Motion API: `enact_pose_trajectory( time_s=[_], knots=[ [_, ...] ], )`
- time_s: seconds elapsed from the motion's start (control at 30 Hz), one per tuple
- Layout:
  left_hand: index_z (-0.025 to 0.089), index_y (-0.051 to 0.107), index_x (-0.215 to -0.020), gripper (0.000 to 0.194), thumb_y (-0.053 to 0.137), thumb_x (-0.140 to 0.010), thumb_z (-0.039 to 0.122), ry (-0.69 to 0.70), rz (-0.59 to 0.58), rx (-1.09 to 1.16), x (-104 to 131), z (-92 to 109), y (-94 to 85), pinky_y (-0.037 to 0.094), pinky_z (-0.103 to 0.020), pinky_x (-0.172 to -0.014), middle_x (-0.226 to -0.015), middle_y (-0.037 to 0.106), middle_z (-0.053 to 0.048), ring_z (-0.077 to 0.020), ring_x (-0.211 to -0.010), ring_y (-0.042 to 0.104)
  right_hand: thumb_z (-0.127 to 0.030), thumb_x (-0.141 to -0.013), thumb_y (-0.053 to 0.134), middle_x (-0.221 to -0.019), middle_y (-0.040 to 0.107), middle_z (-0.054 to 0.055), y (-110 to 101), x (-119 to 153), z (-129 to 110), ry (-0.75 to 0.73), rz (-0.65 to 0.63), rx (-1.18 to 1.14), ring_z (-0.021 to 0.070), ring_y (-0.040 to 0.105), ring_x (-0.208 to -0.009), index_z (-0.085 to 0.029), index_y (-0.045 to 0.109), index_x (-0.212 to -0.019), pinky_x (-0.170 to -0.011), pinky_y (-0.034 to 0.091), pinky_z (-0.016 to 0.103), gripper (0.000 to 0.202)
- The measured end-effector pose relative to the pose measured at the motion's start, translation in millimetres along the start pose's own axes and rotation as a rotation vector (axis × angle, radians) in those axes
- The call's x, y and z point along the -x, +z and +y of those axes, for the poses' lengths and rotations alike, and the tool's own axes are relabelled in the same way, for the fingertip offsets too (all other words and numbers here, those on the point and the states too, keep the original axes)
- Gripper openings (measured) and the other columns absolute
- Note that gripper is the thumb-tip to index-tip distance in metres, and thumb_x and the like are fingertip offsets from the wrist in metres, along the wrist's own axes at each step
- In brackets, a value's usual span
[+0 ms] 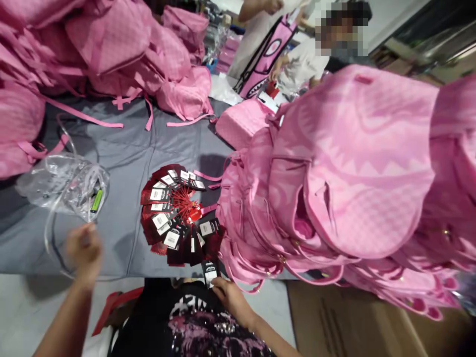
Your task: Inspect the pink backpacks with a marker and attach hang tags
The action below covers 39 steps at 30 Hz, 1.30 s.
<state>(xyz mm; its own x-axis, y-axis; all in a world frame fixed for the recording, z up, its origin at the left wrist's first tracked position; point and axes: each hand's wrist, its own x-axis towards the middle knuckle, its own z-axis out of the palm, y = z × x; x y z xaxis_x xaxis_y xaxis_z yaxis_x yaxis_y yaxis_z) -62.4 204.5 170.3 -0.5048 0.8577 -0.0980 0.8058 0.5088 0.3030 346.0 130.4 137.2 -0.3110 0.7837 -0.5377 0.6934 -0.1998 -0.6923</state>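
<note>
My left hand (85, 250) is raised over the front of the table, its fingers curled together and slightly blurred; whether anything small is between them I cannot make out. Just beyond it lies a clear plastic bag (55, 181) with a bright green lighter-like object (96, 201) in or on it. At the table's front edge my right hand (231, 299) pinches a black hang tag (209, 271) with a white label. Between the hands, a fan of dark red and black hang tags (158, 218) spreads around red strings (183, 201) and a round red piece (195, 214).
Stacked pink backpacks (364, 163) fill the right side, overhanging the front edge. More pink bags (111, 39) are heaped at the back left. Across the grey-covered table (126, 144), people handle a pink bag with a shark face (266, 59). A cardboard box (334, 317) stands below right.
</note>
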Motion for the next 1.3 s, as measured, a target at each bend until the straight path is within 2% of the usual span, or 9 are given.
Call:
enact_pose_trajectory(
  time_s=[0.13, 0.2, 0.27, 0.5, 0.77, 0.93, 1.13, 1.23, 1.3],
  knots=[
    [0.027, 0.067, -0.109, 0.035, 0.035, -0.095, 0.027, 0.55, -0.147, -0.071, -1.1, 137.1, 54.7, 0.037, -0.031, -0.098, -0.118, 0.068, -0.003, -0.02, -0.112, 0.056, -0.031, -0.086, 0.045, -0.089, 0.072, 0.006, -9.0, 15.9, 28.1, -0.054, 0.083, -0.065, 0.0206, 0.066, -0.082, -0.02, 0.071, -0.093, -0.077, 0.048, 0.029, 0.028],
    [0.022, 0.067, -0.11, 0.034, 0.037, -0.093, 0.024, 0.621, -0.204, -0.126, -2.4, 190.1, 85.9, 0.035, -0.036, -0.095, -0.114, 0.068, -0.01, -0.0247, -0.11, 0.056, -0.032, -0.087, 0.045, -0.091, 0.073, 0.007, -18.8, 26.9, 41.1, -0.053, 0.165, -0.077, 0.0217, 0.067, -0.083, -0.02, 0.071, -0.094, -0.078, 0.048, 0.031, 0.029],
    [0.014, 0.067, -0.107, 0.036, 0.035, -0.09, 0.016, 0.622, -0.235, -0.205, -4.9, 216.7, 107.2, 0.033, -0.043, -0.092, -0.107, 0.068, -0.019, -0.0307, -0.108, 0.056, -0.031, -0.088, 0.044, -0.09, 0.073, 0.008, -25.7, 38.9, 52.1, -0.044, 0.233, -0.065, 0.0223, 0.067, -0.083, -0.02, 0.071, -0.095, -0.077, 0.048, 0.031, 0.03],
    [0.011, 0.067, -0.097, 0.027, 0.049, -0.085, 0.027, 0.638, -0.327, -0.447, -34.8, 206.5, 108.5, 0.035, -0.042, -0.083, -0.091, 0.07, -0.02, -0.0333, -0.095, 0.063, -0.024, -0.091, 0.041, -0.088, 0.072, 0.006, -10.4, 35.2, 29.9, -0.031, 0.313, -0.036, 0.0186, 0.067, -0.081, -0.018, 0.068, -0.093, -0.074, 0.049, 0.026, 0.029],
    [0.015, 0.067, -0.097, 0.034, 0.037, -0.092, 0.031, 0.733, -0.408, -0.533, -41.8, 200.4, 79.2, 0.043, -0.033, -0.069, -0.093, 0.071, -0.018, -0.0305, -0.091, 0.067, -0.02, -0.093, 0.045, -0.118, 0.067, 0.007, -7.0, -143.2, -97.6, -0.059, 0.351, 0.04, 0.0205, 0.063, -0.102, -0.023, 0.044, -0.139, -0.087, 0.045, 0.029, 0.047],
    [0.022, 0.066, -0.09, 0.033, 0.035, -0.092, 0.031, 0.803, -0.514, -0.528, -50.7, 179.0, 59.4, 0.04, -0.031, -0.062, -0.092, 0.072, -0.011, -0.0284, -0.088, 0.068, -0.018, -0.093, 0.045, -0.101, 0.071, 0.008, -14.9, -218.4, -118.1, 0.028, 0.279, 0.145, 0.0239, 0.065, -0.096, -0.018, 0.062, -0.116, -0.083, 0.046, 0.033, 0.029],
    [0.025, 0.063, -0.086, 0.023, 0.043, -0.091, 0.036, 0.857, -0.537, -0.33, -71.9, 155.0, 12.0, 0.039, -0.028, -0.065, -0.09, 0.071, -0.002, -0.0225, -0.087, 0.064, -0.028, -0.095, 0.048, -0.116, 0.068, 0.009, -21.1, -213.2, -121.1, 0.018, 0.374, 0.153, 0.0229, 0.064, -0.102, -0.019, 0.051, -0.132, -0.086, 0.048, 0.033, 0.038],
    [0.025, 0.064, -0.091, 0.026, 0.044, -0.092, 0.041, 0.909, -0.506, -0.029, -77.9, 159.7, -2.9, 0.042, -0.028, -0.076, -0.098, 0.07, -0.001, -0.0203, -0.092, 0.062, -0.032, -0.096, 0.048, -0.127, 0.062, 0.006, -8.1, -172.5, -121.7, -0.038, 0.48, 0.107, 0.0191, 0.061, -0.11, -0.023, 0.043, -0.139, -0.092, 0.047, 0.03, 0.044],
    [0.024, 0.065, -0.089, 0.027, 0.047, -0.091, 0.043, 0.951, -0.549, 0.192, -75.2, 168.7, -5.0, 0.043, -0.028, -0.079, -0.095, 0.07, 0.0, -0.0184, -0.088, 0.062, -0.028, -0.097, 0.042, -0.121, 0.065, 0.007, -4.2, -127.0, -107.9, -0.058, 0.715, 0.033, 0.0171, 0.062, -0.106, -0.021, 0.05, -0.131, -0.092, 0.048, 0.029, 0.036]
  ],
)
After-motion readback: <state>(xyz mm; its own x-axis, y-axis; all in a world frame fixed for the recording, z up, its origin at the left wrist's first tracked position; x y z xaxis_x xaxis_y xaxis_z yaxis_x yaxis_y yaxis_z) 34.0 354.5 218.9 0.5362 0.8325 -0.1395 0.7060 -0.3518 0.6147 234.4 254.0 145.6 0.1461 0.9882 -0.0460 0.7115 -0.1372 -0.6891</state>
